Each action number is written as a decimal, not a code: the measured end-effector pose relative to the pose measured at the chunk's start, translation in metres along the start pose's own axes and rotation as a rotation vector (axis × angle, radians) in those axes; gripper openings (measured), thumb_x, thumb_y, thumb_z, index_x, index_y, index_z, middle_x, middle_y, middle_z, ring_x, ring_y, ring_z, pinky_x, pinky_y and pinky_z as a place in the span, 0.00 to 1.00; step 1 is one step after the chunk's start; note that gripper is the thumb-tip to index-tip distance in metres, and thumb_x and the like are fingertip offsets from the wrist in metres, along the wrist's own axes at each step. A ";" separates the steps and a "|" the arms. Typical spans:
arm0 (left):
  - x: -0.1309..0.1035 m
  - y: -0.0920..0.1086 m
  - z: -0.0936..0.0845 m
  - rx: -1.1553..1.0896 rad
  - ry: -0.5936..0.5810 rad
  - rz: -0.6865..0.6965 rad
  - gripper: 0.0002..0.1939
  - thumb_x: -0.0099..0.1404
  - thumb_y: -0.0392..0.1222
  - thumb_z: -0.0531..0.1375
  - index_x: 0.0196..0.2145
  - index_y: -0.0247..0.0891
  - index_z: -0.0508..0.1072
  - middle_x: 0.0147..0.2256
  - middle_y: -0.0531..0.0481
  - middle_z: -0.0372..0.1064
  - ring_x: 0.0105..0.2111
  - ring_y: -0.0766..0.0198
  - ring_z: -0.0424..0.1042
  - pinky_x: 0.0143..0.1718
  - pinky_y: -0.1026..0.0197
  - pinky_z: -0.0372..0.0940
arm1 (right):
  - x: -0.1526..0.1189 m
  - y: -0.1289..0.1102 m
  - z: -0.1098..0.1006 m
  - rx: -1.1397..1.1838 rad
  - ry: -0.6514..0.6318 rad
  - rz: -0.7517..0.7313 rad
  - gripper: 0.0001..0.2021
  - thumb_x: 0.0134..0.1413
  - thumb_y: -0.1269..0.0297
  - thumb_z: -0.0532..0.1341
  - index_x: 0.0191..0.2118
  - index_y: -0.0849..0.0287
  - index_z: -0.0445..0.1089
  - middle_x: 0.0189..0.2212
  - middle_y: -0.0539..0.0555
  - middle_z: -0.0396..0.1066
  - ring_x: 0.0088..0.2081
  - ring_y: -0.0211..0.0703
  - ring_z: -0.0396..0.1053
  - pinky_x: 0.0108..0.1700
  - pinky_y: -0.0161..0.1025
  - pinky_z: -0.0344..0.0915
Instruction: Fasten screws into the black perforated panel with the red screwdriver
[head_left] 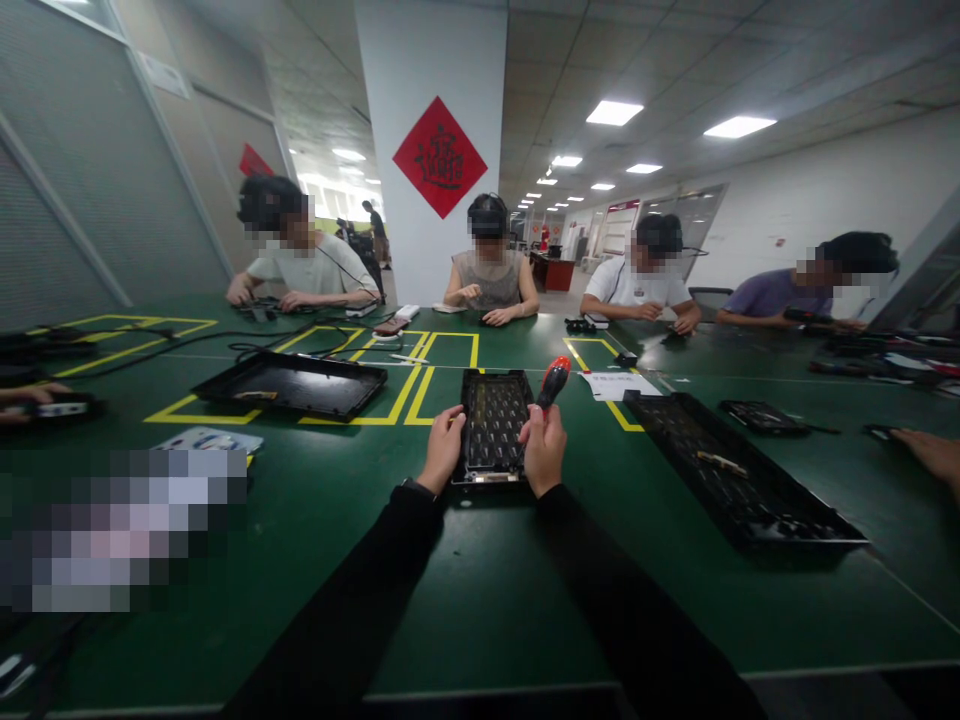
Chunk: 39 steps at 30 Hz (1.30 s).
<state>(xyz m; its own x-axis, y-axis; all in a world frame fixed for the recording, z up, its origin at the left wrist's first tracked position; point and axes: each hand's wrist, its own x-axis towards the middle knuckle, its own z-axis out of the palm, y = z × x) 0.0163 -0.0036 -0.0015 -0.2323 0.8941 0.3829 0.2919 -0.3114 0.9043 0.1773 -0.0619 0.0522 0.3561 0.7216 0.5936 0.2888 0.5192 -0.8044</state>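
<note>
Both hands on one case, screwdriver upright in the right

Head view: the case point(491, 430) lies at the centre of the table point(465, 600), its short near end toward the wearer. The left hand point(442, 450) is closed on its edge at 9 o'clock, fingers curled at the rim; the right hand point(545, 450) is closed round the screwdriver point(554, 382) and sits against the edge at 3 o'clock. Gripping from both sides probably keeps the case steady and square to the body. The handle points up toward 1 o'clock, perhaps so that it stays out of the case's open inside; its shaft is hidden, so whether a tip touches anything cannot be told

Seen from the case, the wide tray point(330, 385) lies between 9 and 10 o'clock and the long tray point(780, 510) between 3 and 4, both apart from it, which seems to leave elbow room. The paper point(622, 387) is between 2 and 3 o'clock, beside the long tray's far end

Counts: one case, one screwdriver, two other large trays, one loose strip point(721, 463) in the long tray, one small black unit point(761, 417) at 3 o'clock, and four people seated across the table, from 10 to 2 o'clock
</note>
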 end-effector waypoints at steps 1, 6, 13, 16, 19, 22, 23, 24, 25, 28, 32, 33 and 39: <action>0.000 0.000 0.000 0.004 0.003 -0.001 0.17 0.61 0.46 0.50 0.44 0.37 0.68 0.45 0.44 0.65 0.45 0.60 0.64 0.50 0.55 0.57 | 0.000 -0.001 0.000 0.003 -0.015 -0.004 0.12 0.57 0.57 0.48 0.34 0.59 0.62 0.15 0.42 0.58 0.18 0.34 0.59 0.25 0.31 0.56; 0.001 0.000 0.001 0.005 0.010 0.000 0.16 0.61 0.46 0.51 0.44 0.37 0.69 0.44 0.44 0.66 0.44 0.60 0.65 0.49 0.55 0.58 | 0.000 -0.004 0.000 0.060 -0.123 -0.029 0.11 0.54 0.58 0.53 0.38 0.59 0.63 0.21 0.46 0.62 0.22 0.35 0.62 0.27 0.32 0.59; 0.001 -0.001 0.000 0.006 -0.008 0.009 0.17 0.61 0.46 0.51 0.45 0.36 0.68 0.45 0.44 0.66 0.44 0.60 0.65 0.49 0.55 0.57 | 0.004 0.001 0.005 0.147 -0.203 -0.080 0.10 0.49 0.61 0.59 0.37 0.60 0.68 0.31 0.51 0.65 0.30 0.37 0.64 0.34 0.35 0.63; 0.001 -0.001 0.000 0.011 -0.003 0.002 0.17 0.61 0.46 0.52 0.44 0.36 0.68 0.45 0.44 0.65 0.44 0.60 0.65 0.50 0.55 0.57 | 0.005 0.004 0.005 0.205 -0.201 -0.020 0.15 0.45 0.61 0.61 0.40 0.60 0.68 0.27 0.50 0.66 0.27 0.37 0.63 0.32 0.36 0.64; 0.000 -0.001 0.000 0.010 -0.002 -0.004 0.17 0.61 0.46 0.52 0.45 0.36 0.68 0.45 0.44 0.65 0.44 0.60 0.65 0.49 0.56 0.57 | 0.007 0.006 0.002 0.245 -0.180 0.042 0.23 0.41 0.62 0.64 0.46 0.61 0.66 0.26 0.49 0.67 0.26 0.36 0.65 0.32 0.36 0.65; 0.000 0.000 0.000 0.008 -0.007 -0.008 0.17 0.60 0.46 0.52 0.45 0.37 0.68 0.45 0.44 0.65 0.44 0.61 0.65 0.49 0.56 0.58 | 0.008 0.006 -0.002 0.284 -0.193 0.076 0.22 0.41 0.62 0.64 0.46 0.62 0.66 0.28 0.51 0.70 0.29 0.38 0.67 0.34 0.39 0.66; 0.000 0.000 0.000 0.009 -0.009 -0.009 0.17 0.60 0.46 0.52 0.45 0.37 0.68 0.45 0.44 0.65 0.44 0.61 0.65 0.49 0.56 0.58 | 0.008 0.006 -0.003 0.301 -0.213 0.078 0.21 0.42 0.62 0.63 0.45 0.62 0.67 0.29 0.52 0.71 0.30 0.39 0.68 0.36 0.40 0.67; 0.000 -0.001 0.000 0.012 -0.010 -0.010 0.17 0.60 0.45 0.52 0.45 0.37 0.68 0.45 0.44 0.65 0.44 0.61 0.65 0.49 0.56 0.58 | 0.007 0.005 -0.004 0.320 -0.237 0.078 0.19 0.43 0.62 0.63 0.44 0.62 0.67 0.31 0.53 0.71 0.31 0.40 0.69 0.37 0.40 0.67; 0.000 -0.001 0.000 0.014 -0.010 -0.011 0.17 0.60 0.45 0.52 0.45 0.37 0.68 0.46 0.44 0.65 0.43 0.61 0.65 0.49 0.56 0.58 | 0.006 0.004 -0.005 0.336 -0.262 0.078 0.17 0.45 0.62 0.62 0.43 0.62 0.67 0.32 0.54 0.72 0.32 0.40 0.69 0.38 0.40 0.67; 0.000 -0.001 0.000 0.018 0.000 -0.014 0.16 0.60 0.44 0.53 0.45 0.37 0.68 0.46 0.44 0.64 0.43 0.62 0.65 0.49 0.57 0.58 | 0.002 0.001 -0.005 0.358 -0.330 0.078 0.15 0.51 0.61 0.57 0.45 0.61 0.65 0.30 0.53 0.72 0.30 0.39 0.69 0.34 0.38 0.66; 0.000 -0.001 0.000 0.012 -0.004 -0.013 0.17 0.59 0.43 0.53 0.45 0.37 0.67 0.46 0.44 0.64 0.43 0.62 0.65 0.48 0.57 0.58 | -0.001 0.000 -0.006 0.322 -0.355 0.048 0.15 0.53 0.62 0.55 0.46 0.59 0.63 0.31 0.53 0.72 0.32 0.39 0.69 0.35 0.38 0.66; -0.001 -0.001 -0.001 0.012 -0.009 -0.012 0.17 0.59 0.43 0.53 0.45 0.37 0.67 0.46 0.44 0.64 0.43 0.62 0.66 0.48 0.57 0.58 | 0.000 0.001 -0.006 0.303 -0.336 0.043 0.15 0.52 0.62 0.56 0.46 0.59 0.63 0.33 0.53 0.71 0.33 0.40 0.69 0.36 0.38 0.66; -0.001 0.000 -0.001 0.010 -0.015 -0.022 0.17 0.59 0.43 0.54 0.46 0.36 0.67 0.46 0.43 0.64 0.43 0.62 0.66 0.49 0.56 0.58 | 0.008 0.012 -0.009 0.271 -0.262 0.091 0.17 0.45 0.63 0.62 0.42 0.60 0.65 0.29 0.51 0.68 0.29 0.37 0.66 0.30 0.35 0.65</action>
<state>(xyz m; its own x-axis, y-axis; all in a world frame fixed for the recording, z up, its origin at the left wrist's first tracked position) 0.0156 -0.0043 -0.0019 -0.2254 0.9054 0.3597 0.2961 -0.2881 0.9107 0.1913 -0.0537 0.0478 0.1202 0.8446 0.5217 0.0086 0.5246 -0.8513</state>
